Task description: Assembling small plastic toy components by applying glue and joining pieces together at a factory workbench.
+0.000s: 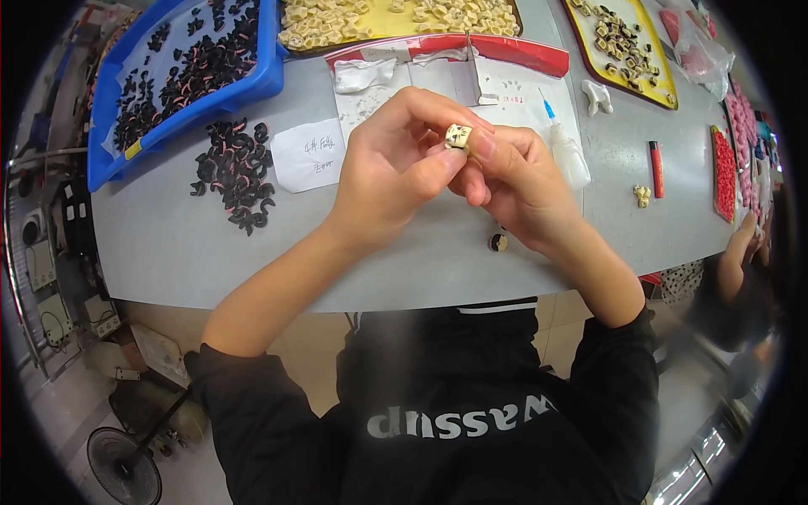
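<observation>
My left hand (379, 172) and my right hand (526, 177) meet above the grey table. Both are closed, pinching a small cream piece with dark markings (457, 135) between thumbs and fingertips. Its lower part is hidden by the thumbs. Below my right palm, a small round black-and-cream piece (499, 242) lies on the table. Beyond my right hand is a white squeeze bottle (570, 156) with a blue needle tip. Left of my left hand, a slip of paper with handwriting (295, 172) lies beside a pile of black curved pieces with pink parts (236, 172).
A blue tray (273, 76) of black pieces stands far left. Behind my hands lies an open white-and-red carton (526, 84), with a tray of cream pieces (324, 21) beyond. At right are a yellow tray (665, 94), a red stick (656, 168) and a cream piece (642, 196).
</observation>
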`<action>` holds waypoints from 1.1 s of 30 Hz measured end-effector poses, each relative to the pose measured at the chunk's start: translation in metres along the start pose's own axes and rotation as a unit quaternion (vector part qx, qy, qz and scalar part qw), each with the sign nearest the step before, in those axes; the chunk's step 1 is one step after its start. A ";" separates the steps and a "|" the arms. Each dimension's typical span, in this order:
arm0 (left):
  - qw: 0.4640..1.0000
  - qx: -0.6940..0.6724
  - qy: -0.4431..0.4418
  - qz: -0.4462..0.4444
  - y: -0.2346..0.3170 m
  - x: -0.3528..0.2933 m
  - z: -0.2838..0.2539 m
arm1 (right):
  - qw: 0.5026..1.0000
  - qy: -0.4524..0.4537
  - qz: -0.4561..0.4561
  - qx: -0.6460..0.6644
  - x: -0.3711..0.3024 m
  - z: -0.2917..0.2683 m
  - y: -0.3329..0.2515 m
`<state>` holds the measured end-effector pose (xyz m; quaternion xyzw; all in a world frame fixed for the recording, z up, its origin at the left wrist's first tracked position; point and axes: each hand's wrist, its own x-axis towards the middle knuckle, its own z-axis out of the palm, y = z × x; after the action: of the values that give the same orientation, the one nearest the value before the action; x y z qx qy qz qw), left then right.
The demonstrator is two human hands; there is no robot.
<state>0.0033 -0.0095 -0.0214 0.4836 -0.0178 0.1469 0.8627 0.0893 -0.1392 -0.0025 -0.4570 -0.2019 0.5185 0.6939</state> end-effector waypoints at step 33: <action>0.990 0.084 0.110 0.022 -0.014 -0.015 0.016 | 0.997 0.045 0.025 0.063 -0.002 0.007 0.011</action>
<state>-0.0059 -0.0332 -0.0274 0.5351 0.0787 0.2188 0.8122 0.0771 -0.1376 -0.0075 -0.4401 -0.1262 0.5264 0.7165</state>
